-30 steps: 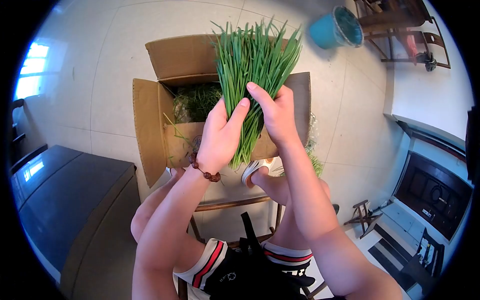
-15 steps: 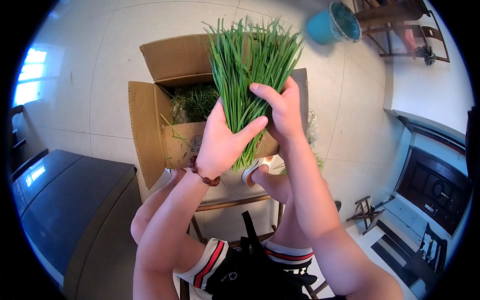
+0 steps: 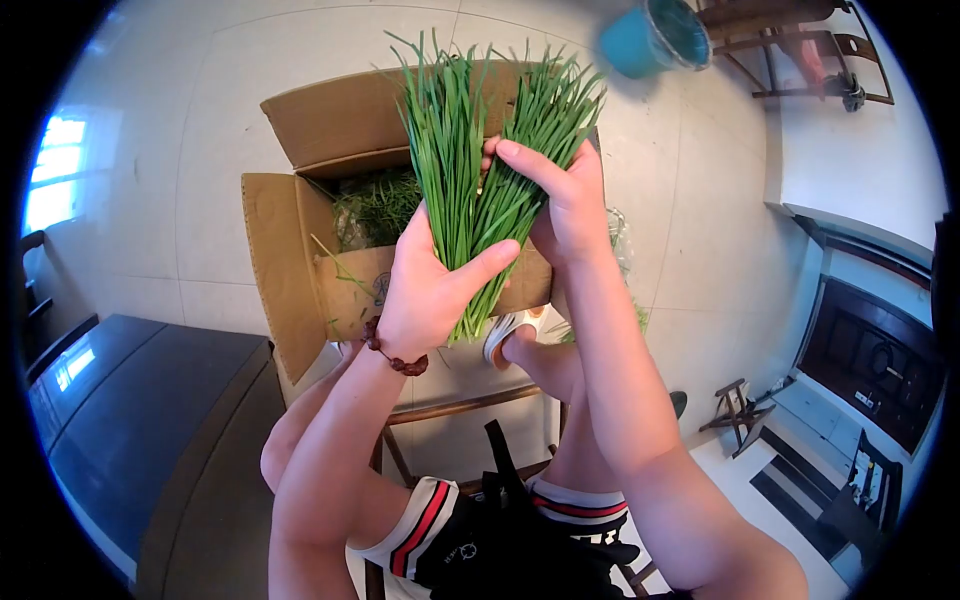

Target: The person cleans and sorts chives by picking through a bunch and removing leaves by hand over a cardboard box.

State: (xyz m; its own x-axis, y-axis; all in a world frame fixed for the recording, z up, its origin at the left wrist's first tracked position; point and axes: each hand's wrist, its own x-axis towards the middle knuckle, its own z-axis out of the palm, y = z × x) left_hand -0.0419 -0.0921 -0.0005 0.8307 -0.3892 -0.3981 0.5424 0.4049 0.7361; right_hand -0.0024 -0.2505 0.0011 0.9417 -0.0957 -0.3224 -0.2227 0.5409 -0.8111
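Over an open brown cardboard box (image 3: 275, 250), held up a thick bunch of long, slender green stalks (image 3: 437, 140), parted into two sheaves above and gathered together below. With the left hand (image 3: 425, 300), just above a bracelet of dark brown beads (image 3: 408, 367), gripped the lower lengths, thumb laid across the front and other fingers mostly hidden behind. With the right hand (image 3: 572, 205), clasped the right-hand sheaf between thumb and fingers (image 3: 490, 147), visible at the gap. Seemed midway through separating the bunch. Called next, in judgement, for a firm yet gentle left grip low down, to avoid bruising or dropping stalks, and for a slow outward draw on the right, to avoid snagging crossed leaves. Inside the box, saw darker, tangled greenery (image 3: 385, 205); beyond, on the pale tiled floor (image 3: 230, 130), a blue bucket (image 3: 628, 48).
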